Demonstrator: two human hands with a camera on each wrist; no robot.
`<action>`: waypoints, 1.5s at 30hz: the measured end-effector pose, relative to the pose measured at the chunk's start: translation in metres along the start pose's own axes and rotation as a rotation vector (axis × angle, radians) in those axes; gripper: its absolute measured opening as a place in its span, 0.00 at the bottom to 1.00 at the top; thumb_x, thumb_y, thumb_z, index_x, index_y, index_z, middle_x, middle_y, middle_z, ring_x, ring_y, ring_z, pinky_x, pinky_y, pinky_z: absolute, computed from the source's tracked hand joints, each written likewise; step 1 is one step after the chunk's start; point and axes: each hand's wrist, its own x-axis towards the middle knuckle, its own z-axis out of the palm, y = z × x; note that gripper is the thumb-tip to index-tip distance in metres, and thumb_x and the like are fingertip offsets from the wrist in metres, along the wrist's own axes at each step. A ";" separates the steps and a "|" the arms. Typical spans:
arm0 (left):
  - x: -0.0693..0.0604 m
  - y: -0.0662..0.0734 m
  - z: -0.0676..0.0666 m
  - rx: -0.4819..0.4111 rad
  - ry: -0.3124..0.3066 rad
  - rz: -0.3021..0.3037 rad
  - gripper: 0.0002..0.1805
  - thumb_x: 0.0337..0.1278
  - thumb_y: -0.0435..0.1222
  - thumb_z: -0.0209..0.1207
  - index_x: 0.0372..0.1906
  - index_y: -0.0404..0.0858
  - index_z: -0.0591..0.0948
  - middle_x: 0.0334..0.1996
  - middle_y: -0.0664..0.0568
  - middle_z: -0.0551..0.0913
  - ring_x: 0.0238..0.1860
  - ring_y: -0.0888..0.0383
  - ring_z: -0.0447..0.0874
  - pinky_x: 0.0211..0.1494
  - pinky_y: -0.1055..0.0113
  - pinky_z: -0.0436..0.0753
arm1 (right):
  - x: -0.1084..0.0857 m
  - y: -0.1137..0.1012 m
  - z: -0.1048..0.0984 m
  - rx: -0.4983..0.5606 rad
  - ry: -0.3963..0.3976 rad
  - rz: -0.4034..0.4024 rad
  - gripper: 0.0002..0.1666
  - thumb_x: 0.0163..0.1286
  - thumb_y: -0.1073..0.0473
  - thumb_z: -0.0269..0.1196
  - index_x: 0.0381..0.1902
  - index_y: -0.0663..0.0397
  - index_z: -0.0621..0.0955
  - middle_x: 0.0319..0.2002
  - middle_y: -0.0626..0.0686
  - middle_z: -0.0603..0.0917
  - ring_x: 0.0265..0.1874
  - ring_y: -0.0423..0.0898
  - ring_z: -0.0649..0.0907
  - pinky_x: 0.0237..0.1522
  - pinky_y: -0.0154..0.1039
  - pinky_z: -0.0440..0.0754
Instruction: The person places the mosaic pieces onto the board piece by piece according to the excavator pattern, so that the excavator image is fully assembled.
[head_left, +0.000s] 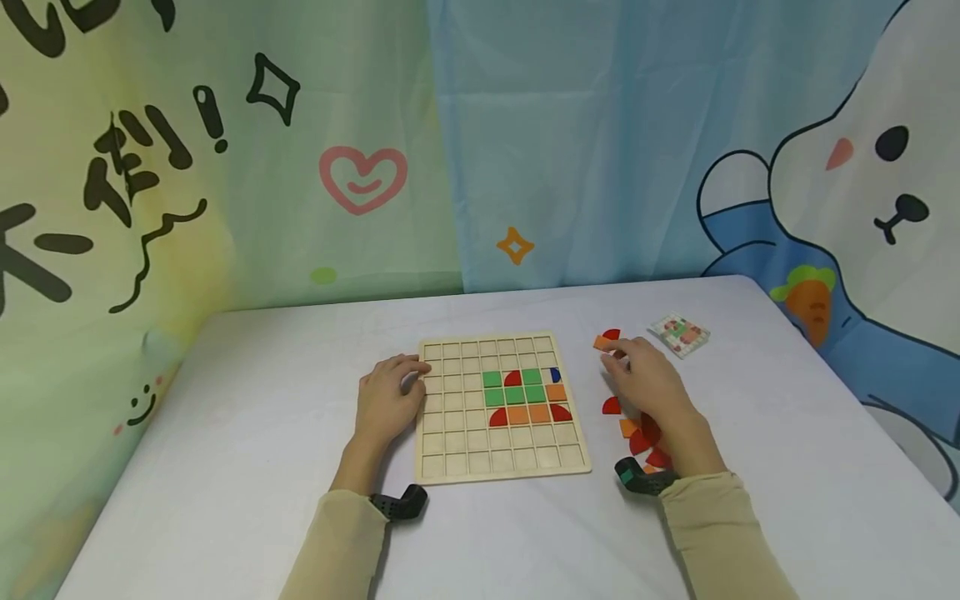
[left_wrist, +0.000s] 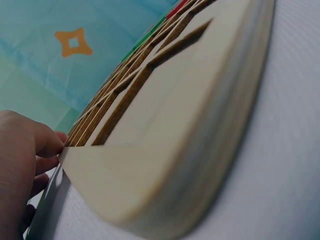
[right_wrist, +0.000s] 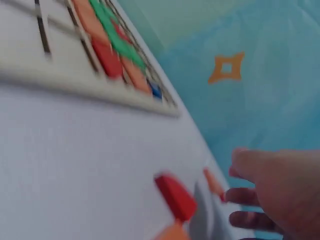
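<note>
A pale wooden grid board (head_left: 453,442) lies flat on the table. Green squares (head_left: 513,396), orange squares (head_left: 528,412), red quarter-round pieces (head_left: 498,417) and a blue-and-white piece (head_left: 555,375) fill some of its cells. At its left edge, my left hand (head_left: 390,400) holds the rim with thumb and bent fingers; the left wrist view shows this hand (left_wrist: 22,165) against the rim. My right hand (head_left: 645,375) is over the table beyond the board's right side, its fingertips by a loose orange square (head_left: 602,342) and a red piece (head_left: 612,333). In the right wrist view its thumb and fingers (right_wrist: 245,196) stand apart.
Nearer the right wrist lie several loose red pieces (head_left: 639,442) and orange squares (head_left: 628,428); a single red piece (head_left: 611,406) lies just above them. A small patterned card (head_left: 679,333) rests at the back right. Printed curtains (head_left: 570,167) hang behind the white table (head_left: 285,400).
</note>
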 end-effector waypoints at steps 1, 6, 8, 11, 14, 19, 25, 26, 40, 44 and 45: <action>0.000 0.000 0.000 0.001 0.000 0.001 0.14 0.58 0.39 0.52 0.47 0.49 0.83 0.58 0.54 0.79 0.65 0.52 0.69 0.65 0.46 0.63 | 0.001 0.005 0.001 -0.012 -0.005 0.012 0.27 0.71 0.50 0.53 0.63 0.59 0.71 0.56 0.63 0.74 0.54 0.59 0.72 0.57 0.59 0.73; 0.000 0.002 -0.001 0.001 0.004 0.005 0.14 0.58 0.39 0.52 0.47 0.49 0.83 0.58 0.53 0.79 0.65 0.51 0.70 0.65 0.45 0.64 | 0.005 0.016 0.011 -0.065 -0.084 -0.064 0.34 0.73 0.50 0.50 0.72 0.57 0.59 0.71 0.63 0.60 0.69 0.65 0.55 0.65 0.69 0.53; 0.000 0.002 -0.001 0.002 0.004 0.005 0.14 0.58 0.39 0.52 0.47 0.48 0.83 0.58 0.53 0.79 0.65 0.51 0.70 0.65 0.46 0.64 | 0.006 0.014 0.013 -0.080 -0.092 -0.097 0.33 0.73 0.51 0.50 0.72 0.56 0.60 0.72 0.62 0.60 0.71 0.64 0.54 0.65 0.70 0.52; -0.001 0.003 -0.002 0.003 0.004 0.003 0.14 0.59 0.39 0.52 0.47 0.48 0.83 0.58 0.53 0.79 0.65 0.51 0.70 0.65 0.46 0.64 | 0.005 0.011 0.013 -0.088 -0.087 -0.127 0.30 0.72 0.53 0.52 0.69 0.56 0.66 0.70 0.61 0.63 0.70 0.63 0.59 0.64 0.69 0.55; -0.001 0.003 -0.001 0.004 0.003 -0.001 0.14 0.59 0.39 0.52 0.47 0.49 0.83 0.58 0.53 0.79 0.64 0.51 0.70 0.64 0.46 0.64 | 0.004 0.010 0.008 -0.038 -0.089 -0.113 0.28 0.71 0.55 0.54 0.67 0.56 0.68 0.68 0.61 0.67 0.68 0.63 0.63 0.65 0.66 0.58; -0.001 0.004 -0.001 0.002 0.006 -0.002 0.14 0.58 0.39 0.52 0.47 0.48 0.83 0.58 0.53 0.79 0.64 0.51 0.70 0.64 0.46 0.64 | 0.006 0.017 0.003 -0.008 -0.097 -0.054 0.36 0.71 0.55 0.52 0.73 0.56 0.56 0.72 0.64 0.58 0.71 0.63 0.56 0.68 0.64 0.55; -0.001 0.006 -0.002 -0.008 0.002 -0.008 0.14 0.59 0.39 0.53 0.47 0.48 0.83 0.58 0.53 0.79 0.65 0.52 0.69 0.65 0.46 0.63 | 0.008 0.024 0.006 -0.080 -0.127 -0.043 0.36 0.72 0.55 0.48 0.73 0.60 0.53 0.71 0.66 0.58 0.71 0.65 0.57 0.68 0.63 0.56; -0.001 0.006 -0.002 -0.008 0.000 -0.008 0.14 0.59 0.39 0.53 0.47 0.48 0.83 0.58 0.53 0.79 0.65 0.52 0.69 0.65 0.46 0.63 | 0.007 0.023 0.004 -0.091 -0.127 -0.040 0.34 0.72 0.56 0.49 0.72 0.60 0.57 0.70 0.66 0.61 0.69 0.64 0.61 0.67 0.63 0.59; -0.001 0.003 -0.002 -0.001 0.004 -0.014 0.14 0.58 0.39 0.53 0.47 0.48 0.83 0.58 0.54 0.79 0.64 0.52 0.70 0.65 0.46 0.64 | 0.003 0.015 -0.002 -0.133 -0.040 -0.039 0.25 0.67 0.63 0.59 0.62 0.58 0.74 0.58 0.66 0.72 0.57 0.63 0.72 0.60 0.61 0.71; -0.001 0.004 -0.002 -0.001 0.005 -0.008 0.14 0.59 0.39 0.53 0.47 0.48 0.83 0.58 0.54 0.79 0.64 0.52 0.70 0.65 0.46 0.64 | 0.002 0.018 0.001 -0.100 -0.013 0.014 0.25 0.65 0.64 0.61 0.60 0.57 0.75 0.51 0.64 0.75 0.49 0.59 0.75 0.55 0.58 0.76; -0.001 0.004 -0.002 -0.001 0.005 -0.008 0.14 0.59 0.39 0.53 0.47 0.48 0.83 0.58 0.54 0.79 0.64 0.52 0.70 0.65 0.46 0.64 | 0.002 0.018 0.001 -0.092 -0.014 0.023 0.25 0.65 0.63 0.61 0.60 0.57 0.75 0.50 0.63 0.75 0.48 0.58 0.75 0.54 0.57 0.77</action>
